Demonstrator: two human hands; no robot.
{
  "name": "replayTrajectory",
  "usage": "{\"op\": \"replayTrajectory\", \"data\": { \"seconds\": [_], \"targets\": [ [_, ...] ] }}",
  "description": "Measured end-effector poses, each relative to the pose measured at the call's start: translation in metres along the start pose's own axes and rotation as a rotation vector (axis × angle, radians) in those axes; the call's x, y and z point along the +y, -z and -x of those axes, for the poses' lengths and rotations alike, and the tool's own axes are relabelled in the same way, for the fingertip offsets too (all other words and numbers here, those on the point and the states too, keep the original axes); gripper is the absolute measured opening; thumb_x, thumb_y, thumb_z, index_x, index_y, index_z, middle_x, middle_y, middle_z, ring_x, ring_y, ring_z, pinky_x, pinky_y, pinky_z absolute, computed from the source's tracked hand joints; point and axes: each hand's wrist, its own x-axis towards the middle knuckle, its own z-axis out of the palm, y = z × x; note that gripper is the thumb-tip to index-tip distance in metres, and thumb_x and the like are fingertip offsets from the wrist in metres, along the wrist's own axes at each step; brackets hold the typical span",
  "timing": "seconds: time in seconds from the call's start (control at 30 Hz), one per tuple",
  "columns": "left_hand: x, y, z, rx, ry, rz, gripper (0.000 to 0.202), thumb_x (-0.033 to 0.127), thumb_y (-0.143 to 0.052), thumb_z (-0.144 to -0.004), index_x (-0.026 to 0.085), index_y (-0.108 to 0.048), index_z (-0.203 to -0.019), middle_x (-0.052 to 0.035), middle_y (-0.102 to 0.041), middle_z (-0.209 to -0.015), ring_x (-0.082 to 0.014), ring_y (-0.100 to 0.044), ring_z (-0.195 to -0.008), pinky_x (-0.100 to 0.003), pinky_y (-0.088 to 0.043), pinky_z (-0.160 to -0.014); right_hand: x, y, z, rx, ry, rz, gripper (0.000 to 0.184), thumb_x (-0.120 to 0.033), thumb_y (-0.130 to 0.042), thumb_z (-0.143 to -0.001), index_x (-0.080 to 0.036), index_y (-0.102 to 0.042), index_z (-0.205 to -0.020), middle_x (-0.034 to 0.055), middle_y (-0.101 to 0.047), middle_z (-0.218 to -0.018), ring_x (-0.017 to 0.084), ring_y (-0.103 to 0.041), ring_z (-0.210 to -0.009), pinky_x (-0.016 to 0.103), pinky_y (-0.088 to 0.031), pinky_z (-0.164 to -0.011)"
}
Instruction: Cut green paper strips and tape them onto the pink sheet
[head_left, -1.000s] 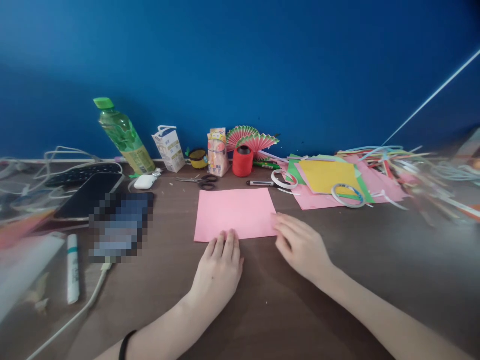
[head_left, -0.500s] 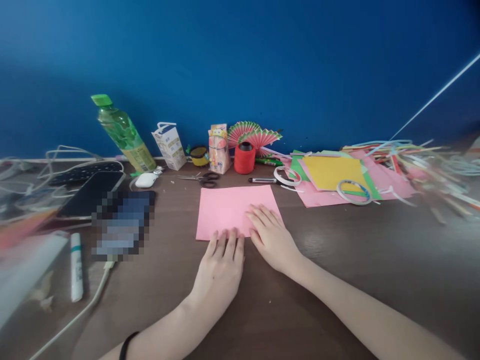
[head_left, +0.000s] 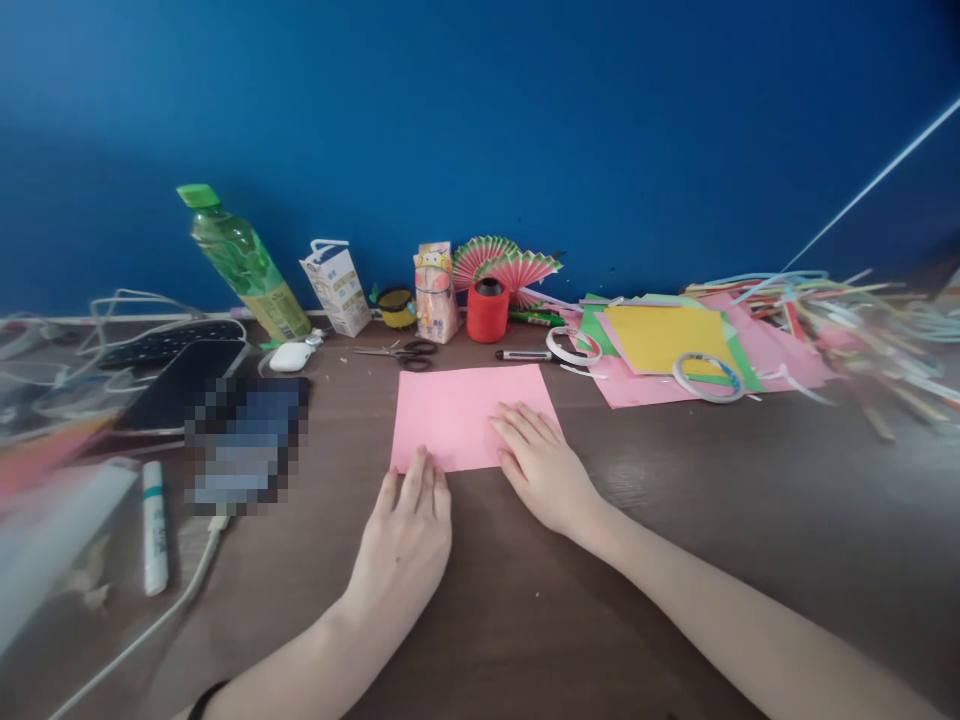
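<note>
A sheet of pink paper lies flat on the dark wooden table in front of me. My left hand rests at the paper's near left edge, its fingers stretched forward with the tips on the near edge. Across the right part of the sheet lies my right hand, palm down, fingers extended and touching the paper. Neither hand grips anything. The right fingers cover part of the sheet's right side.
Behind the paper are scissors, a red thread spool, a pen and a tape roll. Yellow paper tops a stack at right. To the left are a phone, a marker and a green bottle.
My left hand has slid left along the paper's near edge, away from the right hand. My right hand stays nearly in place on the sheet. The view has shifted slightly.
</note>
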Motion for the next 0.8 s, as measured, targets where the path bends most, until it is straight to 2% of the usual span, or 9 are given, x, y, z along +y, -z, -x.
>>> {"op": "replayTrajectory", "data": {
  "seconds": [0.13, 0.23, 0.33, 0.4, 0.47, 0.57, 0.7, 0.8],
  "targets": [
    [-0.022, -0.004, 0.018, 0.006, 0.025, -0.083, 0.043, -0.002, -0.027, -0.078, -0.001, -0.067, -0.094, -0.0221, -0.065, -0.104, -0.0287, -0.058, -0.104, -0.039, -0.05, -0.078, -0.001, 0.002, -0.001, -0.005, 0.008, 0.009, 0.039, -0.02, -0.034, -0.087, -0.016, -0.05, -0.122, 0.0058, -0.044, -0.136, 0.024, -0.034, -0.128, 0.044, -0.028, -0.105],
    [-0.033, -0.002, 0.025, 0.007, 0.028, -0.064, 0.04, -0.002, -0.029, -0.078, 0.0, -0.066, -0.095, -0.0225, -0.065, -0.104, -0.0285, -0.058, -0.103, -0.038, -0.049, -0.076, -0.001, 0.001, -0.001, -0.009, 0.01, 0.008, 0.039, -0.02, -0.034, -0.087, -0.016, -0.051, -0.122, 0.0058, -0.044, -0.136, 0.024, -0.034, -0.128, 0.044, -0.029, -0.105],
    [-0.035, 0.001, 0.013, 0.062, 0.088, 0.042, 0.029, 0.005, -0.037, -0.08, 0.004, -0.066, -0.082, -0.0219, -0.066, -0.097, -0.0294, -0.058, -0.102, -0.039, -0.048, -0.078, -0.001, 0.0, -0.001, -0.012, 0.004, 0.007, 0.04, -0.021, -0.034, -0.087, -0.016, -0.05, -0.123, 0.006, -0.044, -0.136, 0.024, -0.033, -0.129, 0.044, -0.028, -0.106],
    [-0.03, 0.0, -0.005, 0.121, 0.143, 0.132, 0.023, 0.013, -0.042, -0.082, 0.009, -0.062, -0.071, -0.0163, -0.067, -0.086, -0.0281, -0.059, -0.098, -0.04, -0.046, -0.081, -0.001, 0.0, 0.0, -0.018, -0.003, 0.008, 0.04, -0.022, -0.034, -0.088, -0.016, -0.05, -0.124, 0.0064, -0.044, -0.136, 0.024, -0.033, -0.129, 0.045, -0.028, -0.106],
    [-0.023, -0.006, -0.023, 0.118, 0.096, 0.248, 0.019, 0.019, -0.045, -0.084, 0.013, -0.06, -0.074, -0.0094, -0.065, -0.077, -0.0244, -0.061, -0.087, -0.038, -0.047, -0.077, 0.0, -0.001, -0.001, -0.019, 0.001, 0.004, 0.04, -0.022, -0.034, -0.087, -0.016, -0.05, -0.124, 0.0063, -0.044, -0.136, 0.024, -0.033, -0.129, 0.045, -0.028, -0.106],
    [-0.015, -0.021, -0.041, 0.079, -0.09, 0.439, 0.012, 0.019, -0.047, -0.084, 0.015, -0.058, -0.086, -0.0066, -0.064, -0.088, -0.0188, -0.058, -0.084, -0.031, -0.047, -0.075, 0.001, -0.001, 0.0, -0.001, 0.017, -0.018, 0.04, -0.021, -0.035, -0.087, -0.016, -0.051, -0.123, 0.0061, -0.044, -0.136, 0.024, -0.033, -0.129, 0.045, -0.028, -0.106],
    [-0.016, -0.035, -0.044, 0.096, -0.115, 0.487, 0.015, 0.024, -0.044, -0.088, 0.016, -0.057, -0.084, -0.0037, -0.062, -0.08, -0.016, -0.057, -0.074, -0.029, -0.047, -0.069, 0.001, 0.002, 0.002, 0.046, 0.099, -0.07, 0.037, -0.022, -0.041, -0.085, -0.017, -0.055, -0.12, 0.0069, -0.049, -0.131, 0.022, -0.038, -0.126, 0.044, -0.03, -0.105],
    [-0.02, -0.035, -0.042, 0.139, -0.143, 0.464, 0.013, 0.018, -0.043, -0.087, 0.016, -0.056, -0.085, -0.003, -0.062, -0.078, -0.0156, -0.056, -0.071, -0.027, -0.047, -0.064, -0.001, 0.003, 0.004, 0.107, 0.21, -0.099, 0.033, -0.021, -0.046, -0.084, -0.017, -0.06, -0.113, 0.0063, -0.059, -0.12, 0.02, -0.05, -0.116, 0.037, -0.038, -0.101]
  ]
}}
